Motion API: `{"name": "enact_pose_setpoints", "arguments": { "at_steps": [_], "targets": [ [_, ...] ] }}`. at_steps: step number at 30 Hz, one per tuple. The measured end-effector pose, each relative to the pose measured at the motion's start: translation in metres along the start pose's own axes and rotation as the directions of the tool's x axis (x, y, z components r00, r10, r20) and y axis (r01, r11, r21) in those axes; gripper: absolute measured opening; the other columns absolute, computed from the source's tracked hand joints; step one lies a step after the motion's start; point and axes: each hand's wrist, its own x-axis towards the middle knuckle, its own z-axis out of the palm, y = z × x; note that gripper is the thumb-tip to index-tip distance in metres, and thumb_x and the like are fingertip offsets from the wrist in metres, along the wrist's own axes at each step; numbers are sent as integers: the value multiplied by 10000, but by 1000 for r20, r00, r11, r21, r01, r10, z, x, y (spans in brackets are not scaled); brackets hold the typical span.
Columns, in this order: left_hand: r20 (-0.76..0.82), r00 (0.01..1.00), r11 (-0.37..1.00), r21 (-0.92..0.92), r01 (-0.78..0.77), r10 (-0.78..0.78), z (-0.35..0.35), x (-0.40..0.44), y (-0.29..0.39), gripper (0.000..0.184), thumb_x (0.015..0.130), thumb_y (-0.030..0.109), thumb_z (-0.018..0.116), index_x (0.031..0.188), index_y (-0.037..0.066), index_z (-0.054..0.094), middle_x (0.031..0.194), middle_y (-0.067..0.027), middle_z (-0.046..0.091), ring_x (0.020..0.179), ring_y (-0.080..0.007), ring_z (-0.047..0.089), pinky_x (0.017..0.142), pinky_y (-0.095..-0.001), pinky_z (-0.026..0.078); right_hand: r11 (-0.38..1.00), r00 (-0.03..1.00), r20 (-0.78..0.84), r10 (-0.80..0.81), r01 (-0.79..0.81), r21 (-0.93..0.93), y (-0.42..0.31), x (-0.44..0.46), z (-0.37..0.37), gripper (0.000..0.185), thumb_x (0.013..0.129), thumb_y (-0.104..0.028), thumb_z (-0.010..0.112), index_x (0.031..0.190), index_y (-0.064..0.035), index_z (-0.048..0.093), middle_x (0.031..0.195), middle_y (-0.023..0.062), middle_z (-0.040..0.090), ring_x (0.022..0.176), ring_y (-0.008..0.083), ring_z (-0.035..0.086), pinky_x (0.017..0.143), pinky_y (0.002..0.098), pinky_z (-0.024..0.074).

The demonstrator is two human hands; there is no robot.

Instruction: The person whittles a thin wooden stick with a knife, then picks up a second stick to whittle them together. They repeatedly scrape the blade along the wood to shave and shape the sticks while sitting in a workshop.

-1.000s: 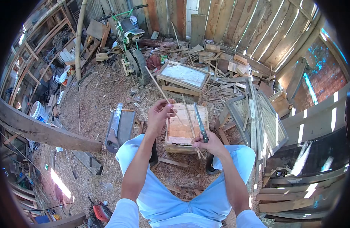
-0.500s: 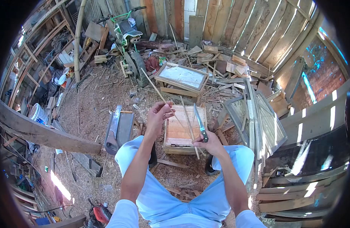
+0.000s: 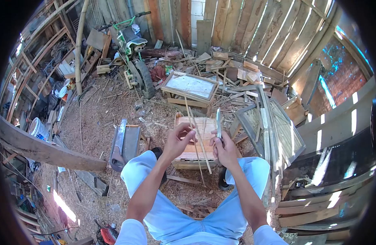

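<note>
My left hand (image 3: 179, 141) is closed, thumb and fingers pinching a thin wooden strip (image 3: 199, 157) that runs steeply up and down. Another wooden strip (image 3: 204, 152) crosses close beside it, over the low wooden box (image 3: 190, 165); whether it rests on the box I cannot tell. My right hand (image 3: 225, 150) is wrapped around the handle of a knife, whose blade (image 3: 218, 119) points up and away from me. Most of the handle is hidden by the fingers. Both hands are above the box, between my knees.
A handsaw (image 3: 119, 143) lies on a dark-topped stool (image 3: 131, 141) at the left. Ahead stands a wooden frame with a white panel (image 3: 190, 85), beside scrap wood (image 3: 237, 73) and a small motorbike (image 3: 135, 45). Slatted frames (image 3: 286, 130) lean at the right. A beam (image 3: 53, 145) juts in from the left.
My left hand has come down and right, and its strip now stands steeper. The knife has turned more upright in my right hand. The view has shifted slightly.
</note>
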Motion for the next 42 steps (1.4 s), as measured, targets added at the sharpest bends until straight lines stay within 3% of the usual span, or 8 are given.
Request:
{"name": "enact_pose_setpoints", "arguments": {
  "at_steps": [8, 9, 14, 20, 24, 31, 33, 42],
  "targets": [
    [212, 881, 777, 417, -472, 422, 32, -21, 39, 148, 821, -12, 638, 966, -1, 609, 868, -87, 632, 777, -177, 648, 665, -261, 558, 901, 932, 9, -363, 354, -250, -139, -26, 15, 198, 905, -154, 584, 1055, -26, 577, 705, -31, 514, 576, 14, 411, 514, 190, 327],
    [211, 861, 754, 416, -508, 463, 36, -23, 44, 137, 811, 21, 659, 939, 4, 615, 853, -114, 624, 748, -257, 646, 613, -312, 534, 890, 924, 2, -382, 369, -268, -148, -33, 16, 172, 898, -142, 591, 1017, -18, 583, 685, -33, 517, 573, 15, 417, 512, 191, 329],
    [234, 793, 615, 522, -591, 563, 47, -42, 66, 191, 775, -24, 671, 956, 18, 624, 840, -100, 630, 743, -217, 642, 636, -307, 503, 825, 867, -17, -498, 468, -317, -167, -57, 15, 128, 871, -126, 623, 906, -8, 587, 636, -11, 540, 528, 35, 435, 477, 205, 341],
    [110, 905, 865, 265, -426, 412, 54, -58, 38, 135, 847, 39, 642, 970, -9, 614, 817, -60, 637, 677, -133, 632, 597, -286, 496, 877, 817, -338, -468, 382, -291, -198, -41, -18, 173, 917, -194, 569, 950, -26, 589, 724, -15, 530, 632, 47, 445, 568, 224, 363],
    [9, 998, 998, 6, -63, 63, 58, -65, 51, 172, 888, 109, 618, 1019, -2, 618, 785, -33, 598, 539, -63, 506, 501, -213, 408, 887, 847, -319, -426, 321, -332, -206, -36, -41, 286, 953, -251, 509, 1104, -22, 589, 733, -2, 505, 662, 62, 448, 610, 235, 372],
    [66, 990, 949, -286, 135, -121, 75, -82, 91, 272, 926, 124, 554, 1173, 13, 578, 775, -13, 546, 525, -37, 410, 448, -176, 312, 795, 902, 16, -432, 389, -466, -141, -76, -25, 389, 961, -220, 499, 1293, -18, 492, 764, 39, 574, 592, 80, 477, 534, 235, 411],
    [109, 981, 923, -337, 186, -158, 74, -93, 94, 287, 929, 119, 545, 1196, 15, 565, 787, -16, 547, 537, -36, 417, 446, -175, 312, 987, 994, 58, -96, 102, -121, -141, -89, -18, 373, 975, -215, 468, 1286, -10, 493, 753, 22, 565, 513, 49, 419, 440, 178, 343],
    [214, 950, 926, -254, 278, -227, 78, -130, 87, 247, 958, 179, 515, 1129, 10, 575, 749, -44, 575, 493, -38, 396, 436, -174, 324, 975, 955, 249, 160, -193, 113, -133, -111, -30, 354, 955, -197, 505, 1251, -4, 522, 726, 32, 573, 473, 35, 420, 404, 165, 326]
  ]
}}
